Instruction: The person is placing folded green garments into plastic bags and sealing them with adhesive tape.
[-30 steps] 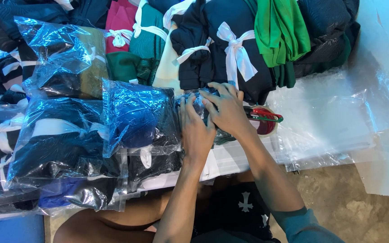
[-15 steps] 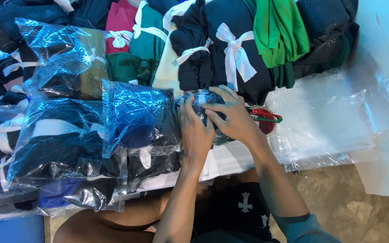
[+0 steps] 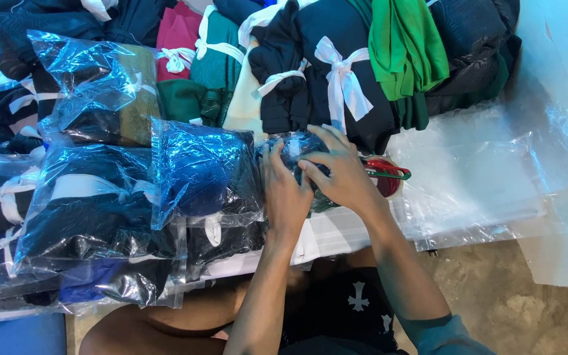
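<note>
A dark blue garment in a clear plastic bag (image 3: 297,154) sits at the near edge of the table (image 3: 336,233), directly in front of the person, and both hands press on it. The left hand (image 3: 284,190) lies on the bag's near left side with fingers curled against the plastic, gripping it. The right hand (image 3: 342,172) spreads over the top and right side, fingertips pinching the film, so it too is grasping the bag rather than lying loose.

Just right of that hand, a red tape dispenser (image 3: 384,177) peeks out, touching or nearly touching the bag. Beyond it lie flat empty plastic bags (image 3: 474,184), spread over the table's right part.

To the left, a heap of already bagged garments (image 3: 126,210) is stacked, shiny and closed. Behind the hands, folded clothes tied with white ribbon (image 3: 336,85) and a loose green garment (image 3: 405,49) are not yet bagged.

Judging by this, a good share is packed, one bundle is being closed, and many tied bundles remain.
</note>
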